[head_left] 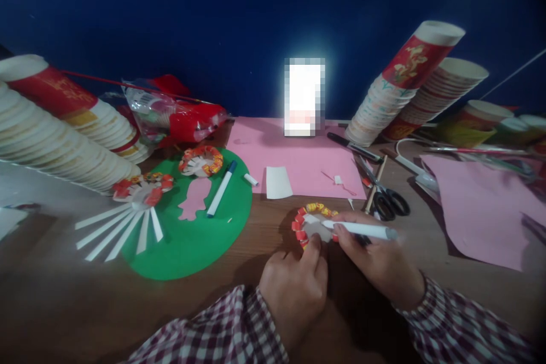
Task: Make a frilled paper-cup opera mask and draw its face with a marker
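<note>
A white marker (pixel 369 231) is held pen-like in my right hand (pixel 386 267), its tip over the pale base of a cut paper cup (pixel 301 233). Red and yellow curled strips ring that base. My left hand (pixel 294 290) presses the cup to the table with a fingertip, the other fingers curled in. Part of the cup's right side is hidden by my right hand. To the left, on a green round sheet (pixel 230 239), lie a second curled cup (pixel 202 160), a pink fish-like cutout (pixel 196 198) and a dark-capped marker (pixel 222 189).
Tall stacks of paper cups stand left (pixel 63 136) and right (pixel 384 96). Scissors (pixel 386 202) lie beyond my right hand. A pink sheet (pixel 251 148) bears a white paper piece (pixel 278 182). A bright blurred screen (pixel 304 96) stands behind. Another pink sheet (pixel 482 210) is at right.
</note>
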Available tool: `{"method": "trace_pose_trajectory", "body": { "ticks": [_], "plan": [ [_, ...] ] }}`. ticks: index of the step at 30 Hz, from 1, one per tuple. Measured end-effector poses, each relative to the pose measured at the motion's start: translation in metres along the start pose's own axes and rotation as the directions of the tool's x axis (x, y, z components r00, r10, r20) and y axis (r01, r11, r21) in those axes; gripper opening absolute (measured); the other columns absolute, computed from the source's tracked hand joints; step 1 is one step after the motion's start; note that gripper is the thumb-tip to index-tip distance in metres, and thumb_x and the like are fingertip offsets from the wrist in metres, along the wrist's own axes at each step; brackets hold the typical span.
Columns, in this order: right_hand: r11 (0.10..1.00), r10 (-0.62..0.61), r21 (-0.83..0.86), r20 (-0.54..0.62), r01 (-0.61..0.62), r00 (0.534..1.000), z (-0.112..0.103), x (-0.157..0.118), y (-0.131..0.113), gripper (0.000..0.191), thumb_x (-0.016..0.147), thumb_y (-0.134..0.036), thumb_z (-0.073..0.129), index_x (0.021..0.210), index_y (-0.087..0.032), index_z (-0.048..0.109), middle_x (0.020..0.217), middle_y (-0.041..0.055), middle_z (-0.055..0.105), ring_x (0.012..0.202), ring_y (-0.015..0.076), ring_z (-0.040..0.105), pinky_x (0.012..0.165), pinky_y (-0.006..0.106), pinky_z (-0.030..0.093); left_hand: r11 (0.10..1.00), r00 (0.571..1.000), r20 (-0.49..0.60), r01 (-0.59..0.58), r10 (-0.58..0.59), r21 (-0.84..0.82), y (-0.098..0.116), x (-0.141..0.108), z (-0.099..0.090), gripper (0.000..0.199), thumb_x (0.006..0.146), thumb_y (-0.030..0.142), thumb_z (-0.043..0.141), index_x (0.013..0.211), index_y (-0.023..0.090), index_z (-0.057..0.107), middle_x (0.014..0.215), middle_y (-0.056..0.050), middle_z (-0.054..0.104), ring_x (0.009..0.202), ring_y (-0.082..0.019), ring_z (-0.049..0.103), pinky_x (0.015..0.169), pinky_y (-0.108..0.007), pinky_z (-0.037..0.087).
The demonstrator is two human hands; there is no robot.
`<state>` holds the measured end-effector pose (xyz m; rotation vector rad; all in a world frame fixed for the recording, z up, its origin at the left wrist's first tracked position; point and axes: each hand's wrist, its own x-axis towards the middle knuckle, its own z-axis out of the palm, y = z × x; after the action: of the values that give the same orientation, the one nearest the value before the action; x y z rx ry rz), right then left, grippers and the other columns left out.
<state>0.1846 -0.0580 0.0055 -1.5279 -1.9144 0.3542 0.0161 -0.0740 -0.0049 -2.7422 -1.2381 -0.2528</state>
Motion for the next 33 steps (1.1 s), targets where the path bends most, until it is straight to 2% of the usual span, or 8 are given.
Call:
{"method": "trace_pose_trajectory", "body": {
  "ticks": [9,14,18,24,33],
  "plan": [
    [1.000,0.009,-0.004,0.038,-0.009,0.999,-0.0018,0.0006,-0.0015,0.012,0.081,-0.025,0.051,0.090,-0.019,0.058,0.084,0.0026,0.064,0.074,0.0154,0.061,0.069,0.026,0.049,1.000,1.000,0.015,-0.022,0.022,0.013,-0.0006,0.0013,-0.0018,0.029,0.083,0.017,0.040,0.106,0.017,0.057,0.116,-0.009,0.055,0.057,-0.014,0.057,0.045,-0.030,0.046],
    [0.999,0.041,0.016,-0.022,-0.041,0.999,-0.0048,0.0014,-0.0023,0.012,0.082,-0.026,0.050,0.088,-0.020,0.057,0.079,0.0014,0.064,0.068,0.0134,0.061,0.063,0.023,0.049,1.000,1.000,0.001,-0.003,0.003,0.012,-0.0010,0.0020,-0.0019,0.028,0.083,0.018,0.040,0.104,0.019,0.059,0.112,-0.007,0.058,0.054,-0.013,0.056,0.044,-0.029,0.045],
    [0.999,0.041,0.031,-0.057,-0.039,0.998,-0.0042,0.0023,-0.0020,0.011,0.082,-0.025,0.050,0.088,-0.019,0.058,0.081,0.0008,0.064,0.072,0.0127,0.061,0.066,0.021,0.049,1.000,1.000,-0.002,-0.021,0.021,0.011,-0.0015,0.0016,-0.0017,0.028,0.083,0.019,0.042,0.106,0.018,0.058,0.114,-0.008,0.057,0.055,-0.014,0.056,0.044,-0.028,0.045],
    [0.999,0.039,0.027,-0.015,-0.038,0.999,-0.0007,0.0016,0.0000,0.013,0.082,-0.026,0.051,0.091,-0.019,0.057,0.083,0.0010,0.065,0.072,0.0132,0.061,0.067,0.023,0.049,1.000,1.000,0.005,-0.003,0.002,0.014,-0.0016,0.0009,-0.0028,0.028,0.083,0.018,0.040,0.105,0.019,0.058,0.114,-0.006,0.057,0.054,-0.014,0.056,0.043,-0.030,0.046],
    [1.000,0.030,-0.001,-0.016,-0.030,0.999,0.0001,0.0010,0.0018,0.014,0.081,-0.026,0.051,0.092,-0.020,0.058,0.085,0.0007,0.066,0.075,0.0138,0.061,0.068,0.024,0.048,1.000,1.000,-0.007,-0.017,0.017,0.015,-0.0010,0.0007,-0.0012,0.029,0.083,0.018,0.040,0.107,0.017,0.057,0.115,-0.007,0.056,0.054,-0.014,0.055,0.043,-0.030,0.045]
  ]
}}
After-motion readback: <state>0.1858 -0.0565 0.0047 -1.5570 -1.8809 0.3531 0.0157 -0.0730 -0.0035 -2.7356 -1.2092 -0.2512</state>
